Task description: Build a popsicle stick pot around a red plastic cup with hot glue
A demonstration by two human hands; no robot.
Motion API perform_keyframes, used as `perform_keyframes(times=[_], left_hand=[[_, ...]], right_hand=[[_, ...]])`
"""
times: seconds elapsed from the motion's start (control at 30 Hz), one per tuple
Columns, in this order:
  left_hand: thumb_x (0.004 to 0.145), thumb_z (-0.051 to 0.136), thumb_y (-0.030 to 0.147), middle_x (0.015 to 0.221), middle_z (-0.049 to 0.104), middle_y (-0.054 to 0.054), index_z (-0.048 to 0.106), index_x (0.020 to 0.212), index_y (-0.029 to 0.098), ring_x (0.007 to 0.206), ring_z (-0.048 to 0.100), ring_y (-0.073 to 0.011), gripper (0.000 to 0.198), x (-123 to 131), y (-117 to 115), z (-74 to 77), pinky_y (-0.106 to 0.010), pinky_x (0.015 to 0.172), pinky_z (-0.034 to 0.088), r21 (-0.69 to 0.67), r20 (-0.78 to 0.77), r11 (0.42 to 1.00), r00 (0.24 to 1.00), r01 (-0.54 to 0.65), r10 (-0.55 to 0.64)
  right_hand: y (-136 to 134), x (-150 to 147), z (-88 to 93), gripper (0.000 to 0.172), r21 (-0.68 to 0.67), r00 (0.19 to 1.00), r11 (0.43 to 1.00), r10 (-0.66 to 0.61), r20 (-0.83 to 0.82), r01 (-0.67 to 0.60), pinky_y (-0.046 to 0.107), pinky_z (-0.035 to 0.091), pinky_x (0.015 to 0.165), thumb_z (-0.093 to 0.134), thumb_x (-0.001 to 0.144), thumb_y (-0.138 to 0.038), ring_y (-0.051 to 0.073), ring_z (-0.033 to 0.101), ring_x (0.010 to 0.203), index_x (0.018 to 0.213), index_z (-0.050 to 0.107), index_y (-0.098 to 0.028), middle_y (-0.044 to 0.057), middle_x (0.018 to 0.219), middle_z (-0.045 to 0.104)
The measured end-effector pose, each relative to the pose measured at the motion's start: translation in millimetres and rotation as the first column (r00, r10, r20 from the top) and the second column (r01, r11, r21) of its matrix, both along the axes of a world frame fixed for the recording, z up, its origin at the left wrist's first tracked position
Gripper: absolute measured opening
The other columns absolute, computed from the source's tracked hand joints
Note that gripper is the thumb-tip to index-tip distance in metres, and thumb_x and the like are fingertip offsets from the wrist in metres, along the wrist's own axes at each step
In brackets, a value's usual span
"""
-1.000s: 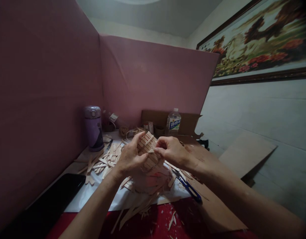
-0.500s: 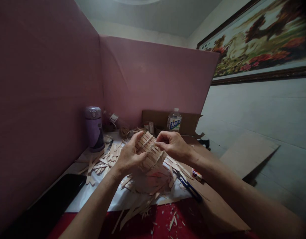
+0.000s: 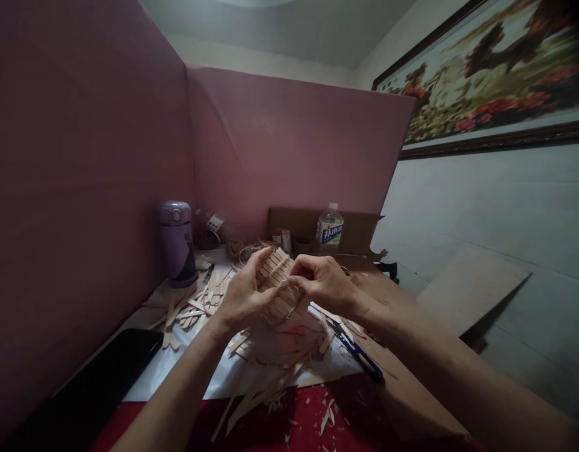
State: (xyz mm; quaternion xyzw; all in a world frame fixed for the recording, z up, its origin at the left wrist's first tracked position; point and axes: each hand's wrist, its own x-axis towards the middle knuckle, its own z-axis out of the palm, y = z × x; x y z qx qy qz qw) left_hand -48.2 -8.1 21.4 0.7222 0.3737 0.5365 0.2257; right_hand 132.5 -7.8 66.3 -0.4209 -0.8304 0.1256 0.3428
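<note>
A small craft piece made of side-by-side wooden sticks [image 3: 280, 306] is held up over the work surface. Pale cord-like bands cross its sticks. My left hand [image 3: 246, 290] grips it from the left, thumb on the near face and fingers along the upper edge. On its right side, my right hand [image 3: 324, 282] is closed in a pinch, thumb and forefinger against the stick surface. A small pale bit shows at those fingertips, too small to name. Blue-handled snips [image 3: 357, 355] lie below my right wrist.
Loose wooden sticks [image 3: 176, 317] and shavings litter the white sheet [image 3: 143, 380] and red cloth [image 3: 289, 433]. A purple flask [image 3: 177, 248] stands left, a black phone-like slab [image 3: 115, 370] nearer. Behind are a labelled plastic bottle [image 3: 329, 231] and cardboard [image 3: 357, 235].
My right hand has shifted slightly left and down along the craft piece, its fingertips nearer my left thumb. My left hand and the piece have barely moved.
</note>
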Motion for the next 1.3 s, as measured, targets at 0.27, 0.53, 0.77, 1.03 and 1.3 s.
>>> perform_keyframes(times=[0.27, 0.53, 0.77, 1.03, 1.3], left_hand=[[0.069, 0.069, 0.025, 0.121, 0.062, -0.010, 0.048, 0.129, 0.022, 0.111, 0.058, -0.0280, 0.064, 2.0, -2.2, -1.1, -0.042, 0.095, 0.048, -0.010, 0.000, 1.000, 1.000, -0.018, 0.018], [0.070, 0.067, 0.022, 0.123, 0.061, -0.009, 0.049, 0.128, 0.021, 0.111, 0.058, -0.0268, 0.061, 3.2, -1.8, -2.6, -0.041, 0.096, 0.047, 0.008, 0.002, 1.000, 1.000, -0.027, 0.027], [0.069, 0.066, 0.019, 0.122, 0.062, -0.009, 0.048, 0.128, 0.021, 0.113, 0.058, -0.0262, 0.062, 2.8, -1.1, -1.8, -0.040, 0.097, 0.046, -0.011, 0.000, 1.000, 1.000, -0.025, 0.025], [0.067, 0.069, 0.021, 0.127, 0.059, -0.011, 0.048, 0.127, 0.019, 0.120, 0.053, -0.0279, 0.064, 1.5, 2.1, -1.9, -0.042, 0.102, 0.043, -0.013, 0.063, 0.999, 0.998, 0.029, -0.028], [0.068, 0.069, 0.022, 0.128, 0.057, -0.013, 0.046, 0.128, 0.018, 0.120, 0.053, -0.0282, 0.064, 0.0, 4.2, -4.8, -0.044, 0.104, 0.041, -0.022, 0.070, 0.999, 0.996, 0.050, -0.048]], right_hand=[[5.0, -1.1, 0.4, 0.007, 0.002, 1.000, 1.000, -0.026, -0.013, 0.026, 0.023, 0.038, 0.058, 0.064, 0.072, -0.015, 0.011, 0.054, 0.060, 0.066, 0.066, -0.017, -0.001, 0.064, 0.064], [5.5, -5.2, 4.2, 0.009, 0.002, 0.999, 0.999, -0.038, 0.006, 0.038, 0.022, 0.035, 0.057, 0.064, 0.070, -0.012, 0.011, 0.051, 0.059, 0.063, 0.067, -0.017, -0.001, 0.059, 0.061], [7.1, -5.9, 2.5, 0.007, 0.021, 0.999, 0.999, -0.050, 0.011, 0.049, 0.023, 0.036, 0.058, 0.065, 0.070, -0.014, 0.011, 0.051, 0.058, 0.065, 0.067, -0.017, -0.001, 0.060, 0.062], [7.5, -2.1, 4.6, 0.007, 0.027, 0.998, 0.998, -0.060, 0.002, 0.060, 0.023, 0.038, 0.060, 0.065, 0.074, -0.018, 0.012, 0.055, 0.062, 0.068, 0.067, -0.018, 0.000, 0.066, 0.065], [5.5, -2.6, -0.1, 0.005, 0.037, 0.999, 0.999, -0.038, 0.016, 0.037, 0.023, 0.037, 0.059, 0.065, 0.075, -0.017, 0.012, 0.055, 0.062, 0.071, 0.067, -0.018, 0.000, 0.068, 0.067]])
